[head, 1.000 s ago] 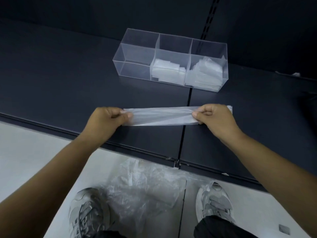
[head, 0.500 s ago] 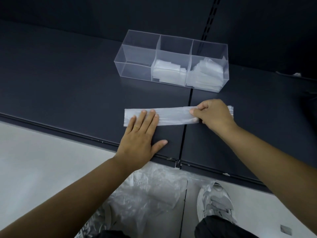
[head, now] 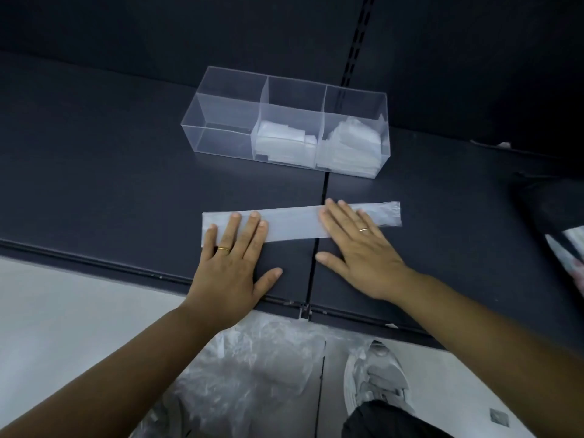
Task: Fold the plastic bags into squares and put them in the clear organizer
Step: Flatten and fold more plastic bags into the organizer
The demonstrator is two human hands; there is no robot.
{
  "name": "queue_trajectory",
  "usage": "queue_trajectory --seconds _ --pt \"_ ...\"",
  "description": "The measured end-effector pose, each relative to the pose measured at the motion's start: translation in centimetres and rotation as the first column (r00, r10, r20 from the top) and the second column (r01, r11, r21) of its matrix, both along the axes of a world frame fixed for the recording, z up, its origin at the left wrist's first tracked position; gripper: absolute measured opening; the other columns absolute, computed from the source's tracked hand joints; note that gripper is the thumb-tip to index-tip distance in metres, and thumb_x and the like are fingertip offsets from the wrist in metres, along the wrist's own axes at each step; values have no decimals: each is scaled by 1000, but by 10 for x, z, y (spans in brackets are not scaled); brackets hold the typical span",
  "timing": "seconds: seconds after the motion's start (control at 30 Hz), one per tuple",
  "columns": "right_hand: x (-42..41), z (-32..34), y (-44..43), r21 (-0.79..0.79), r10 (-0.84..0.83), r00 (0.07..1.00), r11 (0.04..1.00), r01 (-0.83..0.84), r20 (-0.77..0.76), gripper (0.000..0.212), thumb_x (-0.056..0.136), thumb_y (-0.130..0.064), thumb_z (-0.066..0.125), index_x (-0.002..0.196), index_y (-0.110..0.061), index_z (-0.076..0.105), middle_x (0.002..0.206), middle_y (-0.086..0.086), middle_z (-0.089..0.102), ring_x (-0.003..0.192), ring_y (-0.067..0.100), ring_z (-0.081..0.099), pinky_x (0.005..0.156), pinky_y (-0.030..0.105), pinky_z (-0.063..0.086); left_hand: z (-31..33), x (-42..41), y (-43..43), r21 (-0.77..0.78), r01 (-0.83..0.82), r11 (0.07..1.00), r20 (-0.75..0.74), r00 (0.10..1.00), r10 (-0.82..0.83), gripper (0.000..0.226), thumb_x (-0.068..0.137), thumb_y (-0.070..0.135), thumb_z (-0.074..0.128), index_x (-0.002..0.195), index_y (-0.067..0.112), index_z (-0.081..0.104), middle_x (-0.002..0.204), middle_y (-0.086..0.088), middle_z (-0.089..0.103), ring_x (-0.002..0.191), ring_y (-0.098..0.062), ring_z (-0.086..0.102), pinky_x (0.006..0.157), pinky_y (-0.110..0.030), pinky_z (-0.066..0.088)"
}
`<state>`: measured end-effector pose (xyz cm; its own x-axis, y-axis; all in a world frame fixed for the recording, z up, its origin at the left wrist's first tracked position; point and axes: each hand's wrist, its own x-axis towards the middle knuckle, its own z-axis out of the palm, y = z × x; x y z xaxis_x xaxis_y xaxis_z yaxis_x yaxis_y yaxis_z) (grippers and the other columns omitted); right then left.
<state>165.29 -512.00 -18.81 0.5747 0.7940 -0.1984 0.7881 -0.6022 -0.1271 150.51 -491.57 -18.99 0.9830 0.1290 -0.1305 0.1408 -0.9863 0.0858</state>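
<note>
A plastic bag (head: 294, 223) folded into a long narrow strip lies flat on the dark shelf (head: 110, 191). My left hand (head: 234, 263) presses its left part with straight fingers. My right hand (head: 357, 248) lies flat on its right part, fingers spread. Behind the strip stands the clear organizer (head: 227, 121) with three compartments: the left one is empty, the middle one holds folded bags (head: 284, 143), and the right one holds a taller stack of folded bags (head: 350, 147).
A heap of loose plastic bags (head: 252, 374) lies on the floor below the shelf edge, next to my shoe (head: 376, 374). More plastic (head: 568, 245) shows at the right edge. A seam (head: 319, 248) splits the shelf under the strip.
My left hand let go of the strip's end and laid flat on it, then slid left. My right hand opened from a pinch and now presses flat. The strip lies smoother.
</note>
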Motion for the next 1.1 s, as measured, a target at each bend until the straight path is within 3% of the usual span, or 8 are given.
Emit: queue_trajectory --seconds 0.13,0.23,0.37,0.6,0.73,0.9,1.0,1.1 --pt "24 2 -42 -3 -170 985 985 170 -36 81 87 -66 3 153 -20 -6 158 -8 -16 145 6 -18 117 26 -13 0 1 0 16 3 1000 5 1000 -3 82 91 64 6 152 11 20 159 -7 16 147 -31 10 116 -58 15" --pt "36 5 -49 282 -337 933 890 359 -124 52 102 -36 34 148 -13 32 157 2 25 145 20 19 118 30 10 1 1 -1 14 5 1000 4 1000 -5 82 91 64 4 151 10 21 159 -8 18 147 -32 12 115 -58 16" --pt "58 15 -37 392 -462 877 788 474 -132 22 91 -23 62 111 -16 65 111 2 55 107 21 47 95 33 32 2 1 -1 1 4 1000 1 1000 -4 82 91 64 4 151 10 21 159 -8 18 147 -32 11 115 -58 16" --pt "62 26 -43 359 -403 849 779 514 -341 13 87 -23 67 76 -20 61 79 -12 59 71 3 54 66 14 41 3 5 17 -28 95 995 12 995 -95 84 90 69 6 152 14 21 160 -2 13 148 -26 6 118 -54 11" --pt "42 38 -66 260 -341 568 638 725 -749 11 85 -10 70 79 -13 61 52 -4 57 47 5 46 52 16 40 3 12 38 -70 193 979 49 981 -190 85 87 72 10 151 17 25 161 5 7 148 -15 -4 120 -44 1" --pt "16 60 -81 21 -349 291 609 793 -891 14 86 -2 64 99 -7 60 55 1 60 48 9 50 49 19 41 18 18 -1 -269 256 929 126 965 -230 94 83 76 32 153 16 16 161 3 7 147 -8 -5 120 -33 -4" --pt "-4 84 -79 55 -275 297 643 764 -915 10 86 -3 63 94 -7 60 62 6 65 53 10 55 48 19 44 28 16 -62 -441 292 849 161 956 -245 96 83 73 38 153 22 -4 161 7 -6 144 -1 -15 118 -24 -10" --pt "-21 110 -71 144 -151 337 692 707 -929 9 82 -9 65 91 -6 62 64 10 66 55 11 59 49 19 45 41 14 -108 -610 250 752 239 963 -127 85 87 60 50 150 30 0 158 15 2 141 10 -11 117 -17 -5"
